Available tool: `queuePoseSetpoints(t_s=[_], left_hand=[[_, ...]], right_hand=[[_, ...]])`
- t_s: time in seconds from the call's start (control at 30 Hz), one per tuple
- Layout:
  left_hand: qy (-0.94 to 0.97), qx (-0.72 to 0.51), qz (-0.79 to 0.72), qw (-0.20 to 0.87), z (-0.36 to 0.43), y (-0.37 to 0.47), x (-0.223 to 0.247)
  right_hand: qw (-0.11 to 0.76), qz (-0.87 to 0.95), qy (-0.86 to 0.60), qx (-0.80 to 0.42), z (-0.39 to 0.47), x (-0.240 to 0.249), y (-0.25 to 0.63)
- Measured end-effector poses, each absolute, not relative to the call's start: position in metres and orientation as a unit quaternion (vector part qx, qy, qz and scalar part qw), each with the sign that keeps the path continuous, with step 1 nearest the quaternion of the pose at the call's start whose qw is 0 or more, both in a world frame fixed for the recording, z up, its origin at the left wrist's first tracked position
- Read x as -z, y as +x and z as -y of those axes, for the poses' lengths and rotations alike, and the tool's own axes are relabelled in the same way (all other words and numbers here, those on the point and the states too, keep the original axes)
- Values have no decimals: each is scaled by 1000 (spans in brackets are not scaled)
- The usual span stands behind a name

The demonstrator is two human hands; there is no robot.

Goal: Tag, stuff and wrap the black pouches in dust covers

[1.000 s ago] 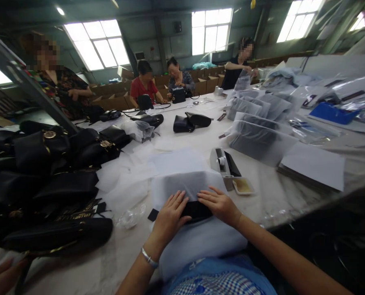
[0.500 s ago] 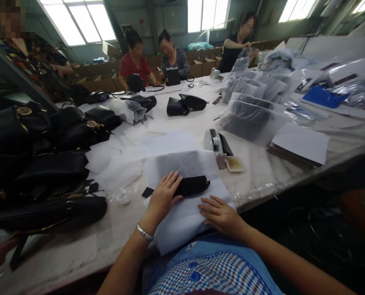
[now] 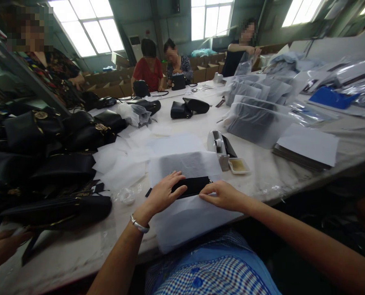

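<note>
A black folded piece (image 3: 196,185), perhaps a strap with metal at its right end, lies across sheets of thin white paper (image 3: 191,223) on the table in front of me. My left hand (image 3: 167,190) rests flat on its left part, fingers stretched and thumb apart. My right hand (image 3: 224,194) is at the right end, thumb and fingers pinched together at the paper's edge beside the black piece. Behind both hands, a dark flat shape shows through the upper paper (image 3: 185,163).
Black handbags (image 3: 68,172) pile up on the left, near another person's hand (image 3: 4,248). A tape dispenser (image 3: 217,146) and small dish (image 3: 239,165) stand ahead right, before wrapped bags (image 3: 256,123) and stacked sheets (image 3: 308,143). Several people work across the table.
My right hand has moved up and left from lying flat on the paper to a pinch beside the black piece. My left hand stays on it. The view has shifted slightly.
</note>
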State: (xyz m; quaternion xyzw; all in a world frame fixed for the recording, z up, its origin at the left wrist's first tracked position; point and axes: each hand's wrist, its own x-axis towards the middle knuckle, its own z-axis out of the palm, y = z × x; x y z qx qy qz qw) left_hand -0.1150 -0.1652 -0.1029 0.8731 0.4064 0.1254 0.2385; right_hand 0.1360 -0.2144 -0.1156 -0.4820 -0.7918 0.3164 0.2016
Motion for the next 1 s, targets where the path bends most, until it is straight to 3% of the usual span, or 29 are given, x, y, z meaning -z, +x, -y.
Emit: queuePoseSetpoints(t_s=[0.1,0.23,0.33,0.43,0.57,0.77,0.9,1.0], left_hand=[[874,-86,-384,283,161,-120,89],[894,-78,-359,255,155,-123,91],[890,-112,-375,235,152,-120,99],[882,-143,-389,224,151,-118,106],[879,-174,-392,208,151,-116,110],[876,-187,-403,189,151,-114,112],[870,-197,-410,188,152,-113,113],[869,-201,-419,172,152,-111,116]], right_hand=[[158,788,-502,-319,188,105,135],[125,801,-509,-290,169,99,133],[231,813,-503,-179,183,99,128],[351,845,-403,-14,217,107,119],[321,889,-317,78,250,143,107],[272,886,-374,40,256,189,107],[275,912,-303,-35,260,161,108],[331,879,-340,48,245,132,106]])
